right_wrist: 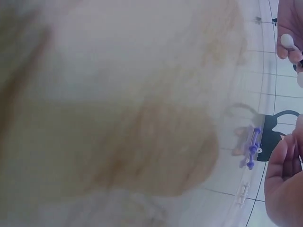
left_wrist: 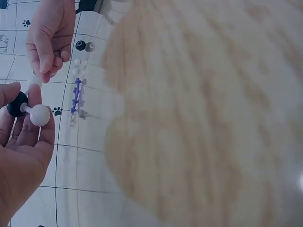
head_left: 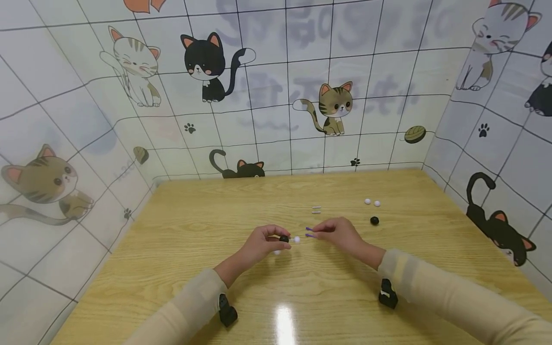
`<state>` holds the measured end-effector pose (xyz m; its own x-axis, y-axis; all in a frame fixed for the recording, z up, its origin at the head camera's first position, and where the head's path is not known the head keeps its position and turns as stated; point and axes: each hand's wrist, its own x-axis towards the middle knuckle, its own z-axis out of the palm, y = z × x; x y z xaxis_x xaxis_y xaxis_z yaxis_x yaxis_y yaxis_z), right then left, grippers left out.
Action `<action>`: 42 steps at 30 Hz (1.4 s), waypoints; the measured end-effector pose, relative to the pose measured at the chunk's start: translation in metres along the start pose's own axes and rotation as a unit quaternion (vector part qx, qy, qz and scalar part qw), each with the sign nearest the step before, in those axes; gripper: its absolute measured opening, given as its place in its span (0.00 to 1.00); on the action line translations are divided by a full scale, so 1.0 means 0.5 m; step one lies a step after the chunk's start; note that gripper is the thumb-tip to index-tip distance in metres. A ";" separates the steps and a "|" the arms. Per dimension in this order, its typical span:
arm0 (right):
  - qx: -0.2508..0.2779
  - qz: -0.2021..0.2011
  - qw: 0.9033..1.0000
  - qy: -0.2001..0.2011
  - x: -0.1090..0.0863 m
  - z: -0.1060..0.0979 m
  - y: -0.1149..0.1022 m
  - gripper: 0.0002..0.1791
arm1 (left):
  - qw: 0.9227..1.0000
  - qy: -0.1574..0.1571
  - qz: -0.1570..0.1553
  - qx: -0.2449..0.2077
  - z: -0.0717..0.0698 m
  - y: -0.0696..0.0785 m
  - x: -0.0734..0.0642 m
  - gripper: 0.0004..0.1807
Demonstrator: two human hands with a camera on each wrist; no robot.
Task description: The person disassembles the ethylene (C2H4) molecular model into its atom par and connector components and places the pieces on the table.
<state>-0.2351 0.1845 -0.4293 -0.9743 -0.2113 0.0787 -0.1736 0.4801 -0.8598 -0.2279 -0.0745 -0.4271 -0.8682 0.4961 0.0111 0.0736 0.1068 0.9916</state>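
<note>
My left hand [head_left: 265, 241] pinches a black ball [left_wrist: 17, 104] with thumb and fingers. Short pale links join that ball to white balls; one white ball [left_wrist: 40, 115] sticks out on the near side and another white ball [head_left: 297, 240] points toward my right hand. Opposite, my right hand [head_left: 338, 235] has thumb and fingertips close together, near the far white ball in the left wrist view; I cannot tell whether it holds anything. Two purple connectors [right_wrist: 253, 148] lie on the table, and my right fingertips overlap them in the head view.
Behind the hands, two short pale connectors [head_left: 316, 210] lie on the wooden table [head_left: 202, 211]. To the right are two loose white balls [head_left: 377, 203] and a black ball [head_left: 374, 221]. A cat-printed curtain [head_left: 267, 115] surrounds the table at the back and sides.
</note>
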 end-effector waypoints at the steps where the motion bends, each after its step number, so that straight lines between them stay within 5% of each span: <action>1: 0.012 -0.007 1.000 -0.008 -0.001 0.001 0.001 0.07 | 1.000 -0.001 0.001 0.002 0.001 0.000 0.000 0.16; 7: 0.086 -0.045 0.994 -0.055 -0.010 0.007 -0.006 0.12 | 1.000 -0.004 0.006 0.017 0.005 -0.004 0.005 0.16; 19: 0.135 -0.056 0.984 -0.104 -0.025 0.022 -0.033 0.15 | 0.999 -0.041 0.012 0.016 0.010 0.004 -0.002 0.13; 25: 0.135 -0.055 0.983 -0.108 -0.023 0.033 -0.032 0.11 | 0.999 -0.046 0.020 0.021 0.021 0.052 -0.024 0.11; 42: 0.143 -0.055 0.983 -0.099 -0.031 0.043 -0.042 0.13 | 0.997 -0.031 0.063 0.036 0.029 0.061 -0.030 0.10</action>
<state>-0.2135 0.1593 -0.4233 -0.9000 -0.4234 0.1039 -0.2012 0.1919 -0.9606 -0.2055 -0.0662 -0.3989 -0.8183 0.5612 0.1241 0.2170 0.1017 0.9709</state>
